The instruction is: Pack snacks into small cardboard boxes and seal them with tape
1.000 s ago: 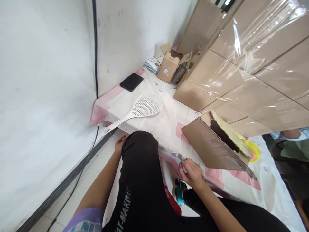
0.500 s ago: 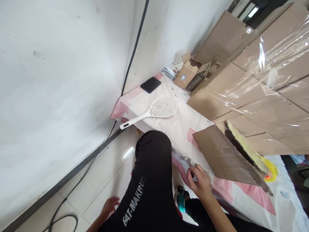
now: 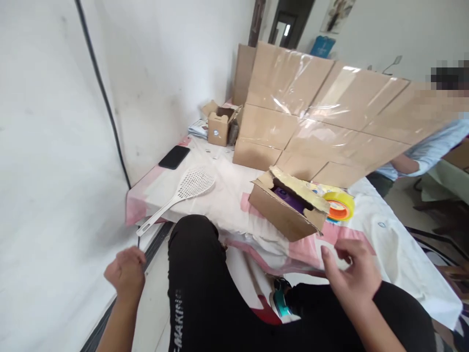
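Low at the left, my left hand [image 3: 126,271] is curled into a loose fist with nothing seen in it, beside my knee and below the handle of a white skimmer [image 3: 197,183]. The skimmer lies on the table with its handle sticking out past the edge. At the table's front edge hovers my right hand [image 3: 354,271], fingers bent and thumb apart, holding nothing. Closest to it are an open cardboard box [image 3: 282,215], in which a purple thing [image 3: 291,199] shows, and a yellow and orange roll of tape [image 3: 340,205].
A black phone [image 3: 175,157] lies near the wall. Behind it stand a small open carton [image 3: 219,129] and folded papers [image 3: 198,128]. A tall taped cardboard panel [image 3: 311,112] rises across the table. Beyond it, a person's sleeve [image 3: 436,149] shows at the right.
My view has turned to the right and lifted, bringing the box's inside and the person into sight. Both hands have come up; the left now shows whole. The skimmer stays on the table.
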Motion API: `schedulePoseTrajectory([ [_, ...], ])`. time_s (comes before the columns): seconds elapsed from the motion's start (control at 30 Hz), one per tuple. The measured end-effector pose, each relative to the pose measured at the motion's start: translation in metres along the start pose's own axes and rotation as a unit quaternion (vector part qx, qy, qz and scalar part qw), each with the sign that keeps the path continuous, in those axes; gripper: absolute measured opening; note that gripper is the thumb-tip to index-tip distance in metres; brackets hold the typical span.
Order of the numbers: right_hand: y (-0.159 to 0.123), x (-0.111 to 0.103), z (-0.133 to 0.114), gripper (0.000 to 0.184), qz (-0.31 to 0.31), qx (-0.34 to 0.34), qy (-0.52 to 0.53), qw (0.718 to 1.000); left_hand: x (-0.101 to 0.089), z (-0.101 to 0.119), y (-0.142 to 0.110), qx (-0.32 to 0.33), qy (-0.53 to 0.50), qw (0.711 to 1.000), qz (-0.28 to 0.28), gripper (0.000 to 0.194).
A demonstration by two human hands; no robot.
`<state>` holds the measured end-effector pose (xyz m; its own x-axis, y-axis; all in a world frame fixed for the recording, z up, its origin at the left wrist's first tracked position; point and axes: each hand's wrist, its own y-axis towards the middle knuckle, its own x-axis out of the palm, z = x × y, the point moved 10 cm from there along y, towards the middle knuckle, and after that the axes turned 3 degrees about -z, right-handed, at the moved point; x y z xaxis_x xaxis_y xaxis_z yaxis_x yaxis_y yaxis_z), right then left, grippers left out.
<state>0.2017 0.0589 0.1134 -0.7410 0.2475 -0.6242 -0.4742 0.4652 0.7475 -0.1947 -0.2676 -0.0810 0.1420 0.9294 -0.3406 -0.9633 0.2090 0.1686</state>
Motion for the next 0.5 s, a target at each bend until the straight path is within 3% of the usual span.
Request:
schedulePoseTrajectory([
  [0.07,0.025,-0.008,0.027,0.018,0.012,0.030,0.016,0.999,0.037,0.076,0.031,0.118,-0.045,0.992,-0.024,0.078],
  [0.13,0.051,0.005,0.060,0.025,-0.023,0.080,0.047,0.995,0.090,0.154,0.035,0.236,-0.068,0.963,-0.113,0.082],
  [0.17,0.061,0.020,0.076,0.032,-0.066,0.107,0.067,0.990,0.123,0.201,0.018,0.353,-0.070,0.911,-0.201,0.078],
  [0.2,0.067,0.040,0.088,0.037,-0.129,0.130,0.090,0.979,0.149,0.237,-0.002,0.441,-0.050,0.859,-0.254,0.074],
  [0.23,0.069,0.060,0.095,0.043,-0.194,0.143,0.109,0.964,0.170,0.263,-0.020,0.504,-0.021,0.819,-0.272,0.074],
  [0.3,0.065,0.088,0.099,0.051,-0.280,0.143,0.135,0.940,0.206,0.295,-0.040,0.553,0.036,0.779,-0.293,0.080],
  [0.33,0.063,0.093,0.097,0.053,-0.287,0.132,0.145,0.938,0.221,0.303,-0.045,0.558,0.061,0.768,-0.308,0.080],
  [0.43,0.054,0.083,0.094,0.051,-0.226,0.112,0.170,0.953,0.255,0.307,-0.050,0.527,0.088,0.749,-0.391,0.062],
  [0.5,0.047,0.074,0.099,0.046,-0.197,0.132,0.189,0.953,0.269,0.307,-0.045,0.473,0.081,0.754,-0.449,0.054],
])
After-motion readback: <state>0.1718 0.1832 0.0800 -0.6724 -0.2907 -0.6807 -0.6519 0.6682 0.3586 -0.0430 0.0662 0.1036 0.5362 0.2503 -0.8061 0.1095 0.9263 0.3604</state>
